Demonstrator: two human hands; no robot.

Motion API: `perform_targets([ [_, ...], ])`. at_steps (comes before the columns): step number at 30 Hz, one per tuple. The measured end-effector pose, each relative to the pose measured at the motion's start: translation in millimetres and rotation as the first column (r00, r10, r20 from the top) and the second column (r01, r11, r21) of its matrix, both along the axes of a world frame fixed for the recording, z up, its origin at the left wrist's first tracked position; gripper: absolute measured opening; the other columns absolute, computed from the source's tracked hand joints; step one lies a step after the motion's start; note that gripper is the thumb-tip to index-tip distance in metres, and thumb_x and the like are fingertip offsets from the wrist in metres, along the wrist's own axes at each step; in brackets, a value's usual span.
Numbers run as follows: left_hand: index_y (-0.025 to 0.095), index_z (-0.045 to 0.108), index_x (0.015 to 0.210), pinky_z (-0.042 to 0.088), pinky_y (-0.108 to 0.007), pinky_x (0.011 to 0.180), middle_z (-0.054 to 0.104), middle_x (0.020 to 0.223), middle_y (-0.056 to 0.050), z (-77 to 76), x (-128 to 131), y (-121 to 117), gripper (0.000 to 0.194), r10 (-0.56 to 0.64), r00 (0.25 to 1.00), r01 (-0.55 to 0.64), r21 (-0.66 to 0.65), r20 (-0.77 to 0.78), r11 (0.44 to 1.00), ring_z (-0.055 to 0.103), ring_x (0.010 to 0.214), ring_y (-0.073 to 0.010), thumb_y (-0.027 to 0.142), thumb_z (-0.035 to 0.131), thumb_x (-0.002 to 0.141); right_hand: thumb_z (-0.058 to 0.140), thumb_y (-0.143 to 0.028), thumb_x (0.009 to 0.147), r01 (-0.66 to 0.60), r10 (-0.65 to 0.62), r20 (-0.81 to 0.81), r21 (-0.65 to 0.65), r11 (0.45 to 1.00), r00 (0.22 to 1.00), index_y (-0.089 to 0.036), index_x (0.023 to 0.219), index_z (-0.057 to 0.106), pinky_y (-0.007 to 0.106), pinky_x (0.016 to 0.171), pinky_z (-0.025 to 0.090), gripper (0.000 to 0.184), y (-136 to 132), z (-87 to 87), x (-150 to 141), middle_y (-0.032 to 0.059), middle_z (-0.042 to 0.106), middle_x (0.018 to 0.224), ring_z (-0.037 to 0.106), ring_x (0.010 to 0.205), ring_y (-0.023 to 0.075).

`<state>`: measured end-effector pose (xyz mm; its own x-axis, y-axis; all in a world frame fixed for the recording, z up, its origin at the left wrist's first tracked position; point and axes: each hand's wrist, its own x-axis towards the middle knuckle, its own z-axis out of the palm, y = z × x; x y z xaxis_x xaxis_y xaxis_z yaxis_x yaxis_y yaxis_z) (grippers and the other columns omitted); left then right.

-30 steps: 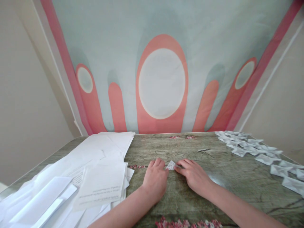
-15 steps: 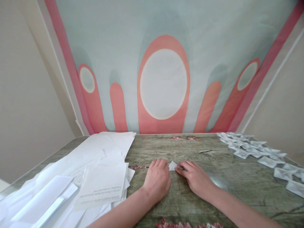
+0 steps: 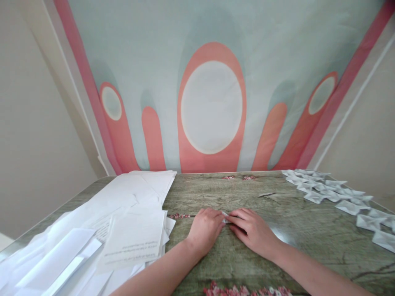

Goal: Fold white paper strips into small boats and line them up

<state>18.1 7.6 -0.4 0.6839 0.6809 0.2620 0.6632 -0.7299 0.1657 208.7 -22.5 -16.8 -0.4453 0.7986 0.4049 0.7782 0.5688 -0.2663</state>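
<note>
A small folded piece of paper (image 3: 225, 214), white with faint print, lies between my hands at the middle of the table, mostly covered by fingers. My left hand (image 3: 205, 228) is closed on its left side, the fingertips turned inward. From the right, my right hand (image 3: 251, 228) touches the same paper with its fingertips, index finger stretched across it and thumb below. How the paper is folded there cannot be made out.
Loose sheets and cut paper pieces (image 3: 132, 238) are heaped on the left of the wood-patterned table (image 3: 240, 263). Rows of folded paper boats (image 3: 348, 206) stand along the right side. Behind the table rises a wall with a pink and grey-green pattern (image 3: 212, 162).
The hands have drawn closer together. Fingers now cover most of the paper, which showed as a small triangle before, and the right index finger has moved onto it.
</note>
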Motion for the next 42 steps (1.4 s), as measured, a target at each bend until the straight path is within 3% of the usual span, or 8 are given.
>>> perform_targets([
  [13, 0.023, 0.059, 0.108, 0.043, -0.029, 0.081, 0.064, 0.096, -0.002, 0.2, -1.7, -1.7, 0.023, -0.02, 0.992, 0.029, -0.074, 0.123, 0.997, 0.056, 0.089, -0.0182, 0.027, 0.051, 0.086, 0.048, -0.025, 0.088, -0.048, 0.011, -0.352, -0.096, 0.994, 0.936, -0.022, 0.103, 0.064, 0.03, 0.076, 0.048, 0.022, 4.9, -2.5, 2.1, 0.0053, 0.064, 0.091, 0.059, 0.084, 0.0172],
  [21, 0.022, 0.061, 0.103, 0.043, -0.028, 0.079, 0.065, 0.092, -0.002, 2.0, -0.9, -3.7, 0.024, -0.033, 0.989, 0.042, -0.059, 0.141, 0.997, 0.057, 0.086, -0.017, 0.025, 0.042, 0.091, 0.048, -0.028, 0.089, -0.039, 0.027, -0.306, -0.032, 0.999, 0.952, -0.023, 0.1, 0.065, 0.031, 0.076, 0.047, 0.021, 8.5, -9.5, 5.8, 0.0046, 0.066, 0.091, 0.06, 0.082, 0.0169],
  [31, 0.022, 0.063, 0.098, 0.043, -0.028, 0.077, 0.066, 0.089, -0.003, 4.4, -0.6, -5.2, 0.026, -0.028, 0.987, 0.039, -0.07, 0.155, 0.997, 0.058, 0.084, -0.0172, 0.025, 0.038, 0.092, 0.042, -0.026, 0.091, -0.048, 0.053, -0.166, 0.029, 0.998, 0.985, -0.024, 0.095, 0.067, 0.03, 0.071, 0.046, 0.025, 4.2, 0.2, 4.3, 0.0038, 0.066, 0.08, 0.059, 0.075, 0.0165],
  [37, 0.021, 0.064, 0.09, 0.041, -0.026, 0.075, 0.066, 0.085, -0.003, 4.0, 1.0, -6.9, 0.024, 0.007, 0.976, 0.014, -0.095, 0.22, 0.995, 0.058, 0.081, -0.0168, 0.022, 0.041, 0.089, 0.047, -0.032, 0.089, -0.002, -0.005, -0.359, -0.02, 1.0, 0.933, -0.022, 0.096, 0.065, 0.03, 0.073, 0.048, 0.022, 5.0, -3.2, 4.2, 0.0051, 0.065, 0.088, 0.06, 0.078, 0.0168],
  [42, 0.02, 0.065, 0.08, 0.04, -0.022, 0.067, 0.063, 0.074, -0.001, 1.9, 2.1, -4.8, 0.025, 0.102, 0.933, -0.027, -0.217, 0.346, 0.976, 0.056, 0.072, -0.0149, 0.022, 0.041, 0.088, 0.049, -0.033, 0.086, 0.011, -0.05, -0.469, -0.086, 0.996, 0.882, -0.02, 0.092, 0.062, 0.028, 0.07, 0.05, 0.019, 5.2, -2.2, 2.4, 0.0055, 0.064, 0.088, 0.06, 0.075, 0.0164],
])
